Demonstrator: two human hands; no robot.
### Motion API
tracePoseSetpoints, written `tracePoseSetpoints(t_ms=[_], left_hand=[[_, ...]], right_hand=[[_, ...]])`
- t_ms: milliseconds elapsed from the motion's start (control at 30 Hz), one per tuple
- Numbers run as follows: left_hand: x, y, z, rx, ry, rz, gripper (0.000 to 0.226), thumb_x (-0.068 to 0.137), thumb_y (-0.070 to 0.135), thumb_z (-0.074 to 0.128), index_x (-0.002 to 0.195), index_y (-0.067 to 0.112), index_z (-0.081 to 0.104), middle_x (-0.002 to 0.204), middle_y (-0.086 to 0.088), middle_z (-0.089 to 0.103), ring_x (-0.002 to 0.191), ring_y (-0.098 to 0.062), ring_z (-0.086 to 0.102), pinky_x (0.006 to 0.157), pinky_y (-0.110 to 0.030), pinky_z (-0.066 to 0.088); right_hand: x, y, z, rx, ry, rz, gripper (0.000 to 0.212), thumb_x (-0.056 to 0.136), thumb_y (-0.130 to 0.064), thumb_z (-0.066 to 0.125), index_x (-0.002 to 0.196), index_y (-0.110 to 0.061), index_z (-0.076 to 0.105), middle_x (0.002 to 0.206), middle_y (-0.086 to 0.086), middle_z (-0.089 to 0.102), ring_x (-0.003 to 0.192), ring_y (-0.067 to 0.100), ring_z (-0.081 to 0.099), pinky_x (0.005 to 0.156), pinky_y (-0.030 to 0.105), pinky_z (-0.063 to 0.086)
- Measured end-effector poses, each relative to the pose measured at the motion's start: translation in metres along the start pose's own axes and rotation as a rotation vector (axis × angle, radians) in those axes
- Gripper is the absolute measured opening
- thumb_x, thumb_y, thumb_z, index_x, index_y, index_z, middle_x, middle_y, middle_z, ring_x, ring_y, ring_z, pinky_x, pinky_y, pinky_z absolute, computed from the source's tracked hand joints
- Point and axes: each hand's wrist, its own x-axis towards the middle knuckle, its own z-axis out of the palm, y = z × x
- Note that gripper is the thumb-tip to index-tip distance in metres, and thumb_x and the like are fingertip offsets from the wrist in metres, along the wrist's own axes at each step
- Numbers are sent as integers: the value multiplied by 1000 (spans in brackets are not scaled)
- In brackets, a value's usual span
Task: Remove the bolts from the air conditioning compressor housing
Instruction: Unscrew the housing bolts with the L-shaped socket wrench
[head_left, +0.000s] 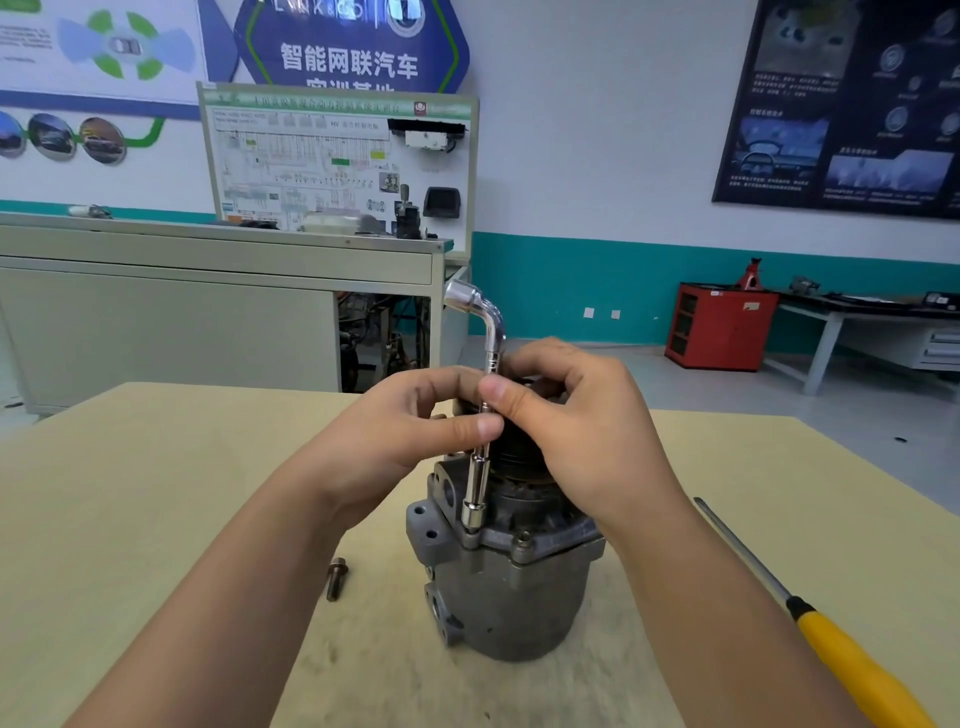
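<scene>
Compressor housing (514, 597) stands upright on the tabletop (156, 519), pulley end up, so the flange bolts face upward and can be reached from above. L-shaped socket wrench (478, 483) is set vertically, its lower socket seated over a bolt at the near-left edge of the flange; the bent end points up and to the left. Left hand (410, 415): grip clamped on the wrench shaft, thumb and curled fingers pinching it at mid-height. Right hand (576, 415): grip likewise clamped on the shaft just above, thumb in front, fingers curled behind. Judgement: holding the shaft and not the bent arm suits spinning a bolt that is already loose, since it needs little torque; two hands keep the socket square on the head. A second flange bolt (522, 540) sits just right of the socket, seated and not yet removed. One loose bolt (336, 578) lies on the tabletop left of the housing, apart from it. A yellow-handled screwdriver (852, 660) lies to the right, untouched. Risk: the socket may slip off if the shaft tilts.
</scene>
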Motion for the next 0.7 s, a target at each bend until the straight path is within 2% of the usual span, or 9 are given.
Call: tracePoseSetpoints(t_ms=[67,133,267,300,367,467,600,700], left_hand=[[-2,2,0,10,-15,1,26,77,23,63,100,11,69,115,-5,68,115,-18,59,99,-31,43],[-3,2,0,21,-16,-2,30,79,23,61,102,5,66,116,-2,67,117,-17,57,99,-31,40],[-3,1,0,43,-7,-21,39,79,23,61,112,2,61,118,-15,64,115,-24,58,101,-36,40],[-3,2,1,46,-8,-22,37,79,23,62,110,4,63,116,-16,64,112,-24,59,100,-36,42],[-2,3,4,39,-5,-16,21,76,22,64,96,21,70,102,-4,70,102,-18,63,90,-30,48],[-1,5,6,36,-3,0,14,74,21,67,74,34,70,84,10,68,89,-8,63,79,-21,47],[0,2,6,8,45,2,9,69,20,70,73,28,68,85,6,68,89,-10,63,80,-22,49],[2,-1,6,8,75,-5,15,65,19,73,75,17,62,82,5,67,86,-10,63,81,-26,48]], right_hand=[[1,1,-1,5,-9,1,2,85,-24,67,86,-24,69,81,-13,63,78,1,56,66,9,42],[2,2,-1,4,-13,4,8,86,-22,66,92,-21,71,86,-13,64,84,3,58,71,13,44],[2,3,0,-29,-33,3,18,87,-28,64,102,-21,72,92,-13,64,89,5,57,75,18,46],[2,3,0,-24,-29,9,19,85,-33,64,101,-25,71,90,-14,64,86,3,57,71,14,45],[0,3,2,1,-3,23,18,78,-41,68,93,-31,68,82,-16,63,79,-3,56,63,9,45],[-2,2,4,8,34,16,13,74,-40,72,80,-33,63,71,-17,60,72,-3,55,59,9,44],[0,2,4,25,48,4,10,78,-33,73,83,-30,65,74,-13,60,73,3,57,60,14,47],[0,1,4,45,28,-18,6,81,-26,71,85,-24,69,80,-12,63,77,2,57,63,11,44]])
